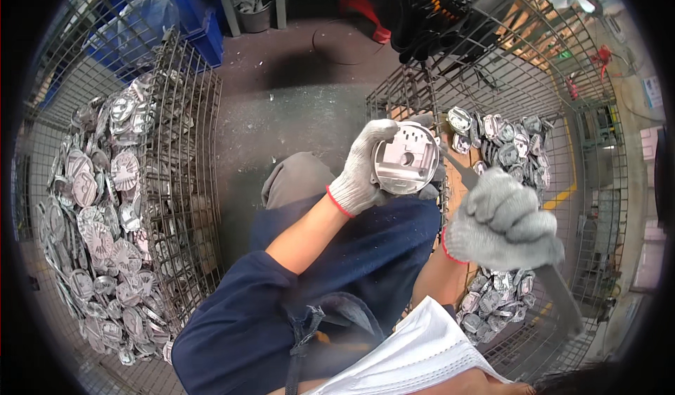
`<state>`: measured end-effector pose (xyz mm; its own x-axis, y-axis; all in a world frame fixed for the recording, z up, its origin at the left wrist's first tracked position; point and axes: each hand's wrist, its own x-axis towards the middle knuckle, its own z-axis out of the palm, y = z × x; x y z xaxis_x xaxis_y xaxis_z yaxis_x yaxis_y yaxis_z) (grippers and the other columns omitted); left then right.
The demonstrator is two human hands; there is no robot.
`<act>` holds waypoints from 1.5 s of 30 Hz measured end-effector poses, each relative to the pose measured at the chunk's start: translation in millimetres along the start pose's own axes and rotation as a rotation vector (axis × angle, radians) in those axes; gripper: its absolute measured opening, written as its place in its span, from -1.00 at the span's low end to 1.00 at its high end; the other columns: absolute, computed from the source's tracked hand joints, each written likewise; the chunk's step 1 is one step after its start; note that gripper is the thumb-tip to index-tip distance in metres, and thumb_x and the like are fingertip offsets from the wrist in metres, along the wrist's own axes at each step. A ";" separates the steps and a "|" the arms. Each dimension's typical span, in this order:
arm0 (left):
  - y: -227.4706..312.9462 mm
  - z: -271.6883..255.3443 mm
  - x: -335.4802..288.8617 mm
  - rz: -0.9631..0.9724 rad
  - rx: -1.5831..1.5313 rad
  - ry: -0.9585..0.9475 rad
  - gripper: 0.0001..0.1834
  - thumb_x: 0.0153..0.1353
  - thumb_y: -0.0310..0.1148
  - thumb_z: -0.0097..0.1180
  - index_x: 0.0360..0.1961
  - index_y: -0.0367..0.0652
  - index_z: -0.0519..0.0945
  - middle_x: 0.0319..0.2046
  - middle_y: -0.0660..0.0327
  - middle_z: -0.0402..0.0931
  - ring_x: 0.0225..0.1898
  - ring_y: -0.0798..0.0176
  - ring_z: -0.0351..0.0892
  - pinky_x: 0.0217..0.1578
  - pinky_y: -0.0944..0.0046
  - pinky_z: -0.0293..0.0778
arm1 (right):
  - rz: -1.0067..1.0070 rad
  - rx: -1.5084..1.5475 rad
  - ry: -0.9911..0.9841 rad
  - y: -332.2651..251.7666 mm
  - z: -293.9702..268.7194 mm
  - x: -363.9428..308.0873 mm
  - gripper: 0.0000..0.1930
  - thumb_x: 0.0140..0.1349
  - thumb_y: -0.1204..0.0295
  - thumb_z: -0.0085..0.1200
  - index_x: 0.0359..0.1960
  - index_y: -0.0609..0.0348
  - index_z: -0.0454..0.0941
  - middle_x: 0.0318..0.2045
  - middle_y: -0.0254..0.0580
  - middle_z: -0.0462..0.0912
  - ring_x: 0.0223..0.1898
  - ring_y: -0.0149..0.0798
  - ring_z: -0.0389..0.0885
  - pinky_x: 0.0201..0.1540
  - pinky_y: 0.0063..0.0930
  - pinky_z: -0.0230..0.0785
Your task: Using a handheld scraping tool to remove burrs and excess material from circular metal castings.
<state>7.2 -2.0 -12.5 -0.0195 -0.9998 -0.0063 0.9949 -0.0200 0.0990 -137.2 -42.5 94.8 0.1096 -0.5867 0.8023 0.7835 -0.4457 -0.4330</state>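
My left hand (367, 164), in a grey knit glove with a red cuff, is closed around the edge of a round silver metal casting (406, 157). The casting is held up over my knee, its recessed side with slots and a central hole facing me. To its right, my right hand (500, 221), gloved the same way, makes a fist around a long flat file-like metal bar (559, 293). One end of the bar points toward the casting's right edge; the other, blurred, sticks out below the fist. Whether the bar touches the casting I cannot tell.
A wire cage (184, 163) full of similar castings (98, 233) stands at the left. Another wire cage (598, 128) at the right holds more castings (517, 142) around a wooden board (455, 184). Blue crates (204, 36) and a grey bucket (254, 17) sit farther back.
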 end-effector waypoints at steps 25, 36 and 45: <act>-6.3 -10.4 -0.3 0.016 -0.002 -0.102 -0.43 0.38 -0.02 0.13 0.29 -0.12 0.61 -0.03 0.10 0.70 -0.12 0.18 0.72 -0.12 0.10 0.69 | 0.144 0.139 0.037 38.0 -1.0 -3.4 -0.53 0.65 0.17 -0.14 -0.54 -0.05 0.20 -0.65 -0.44 0.10 -0.66 -0.41 0.06 -0.55 -0.44 0.03; -13.1 -8.7 0.0 0.052 0.342 0.163 -0.52 0.38 -0.02 0.16 0.19 -0.04 0.67 -0.11 0.23 0.75 -0.17 0.27 0.75 -0.19 0.27 0.67 | 0.213 -0.166 0.316 45.9 -0.3 -9.0 -0.49 0.66 0.16 -0.15 -0.57 -0.06 0.13 -0.67 -0.40 0.08 -0.65 -0.40 0.01 -0.57 -0.40 -0.08; -1.4 2.9 -5.8 0.133 0.248 0.121 -0.37 0.42 0.11 0.06 0.17 -0.27 0.65 0.00 -0.05 0.72 -0.14 0.07 0.77 -0.14 0.07 0.75 | 0.090 -0.037 -0.065 6.7 10.4 4.9 -0.40 0.70 -0.08 -0.30 -0.51 0.03 0.30 -0.66 -0.26 0.31 -0.64 -0.24 0.31 -0.53 -0.34 0.21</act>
<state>5.6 3.9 -9.7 0.1359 -0.9863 -0.0936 0.9331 0.0957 0.3467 -125.1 -41.3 100.1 0.2189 -0.5815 0.7836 0.7457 -0.4182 -0.5187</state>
